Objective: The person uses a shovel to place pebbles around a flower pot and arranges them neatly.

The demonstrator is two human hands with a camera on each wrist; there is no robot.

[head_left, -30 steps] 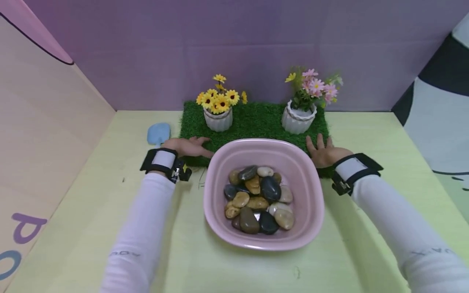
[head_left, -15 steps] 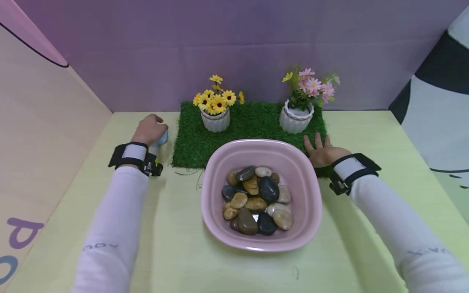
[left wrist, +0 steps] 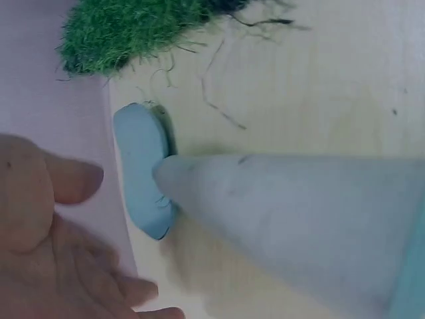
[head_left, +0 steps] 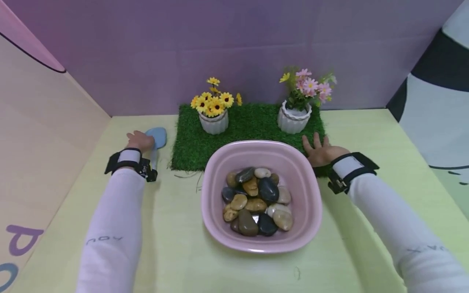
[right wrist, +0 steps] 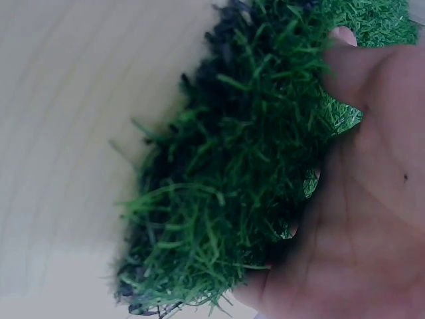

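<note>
My left hand is at the table's left, beside a light blue toy shovel. In the left wrist view the shovel's blade lies on the table, its pale handle stretches toward the camera, and the thumb and fingers stand apart from it. My right hand rests with spread fingers on the right end of a green artificial grass mat, close to the pink basin. In the right wrist view the palm is seen against the grass.
Several smooth stones lie in the basin. On the mat stand a white pot of yellow flowers and a white pot of pink flowers. A purple wall closes off the back of the pale table.
My left hand has gone left from the mat's edge, passed over the shovel, and now lies left of it. The right hand keeps its place on the mat.
</note>
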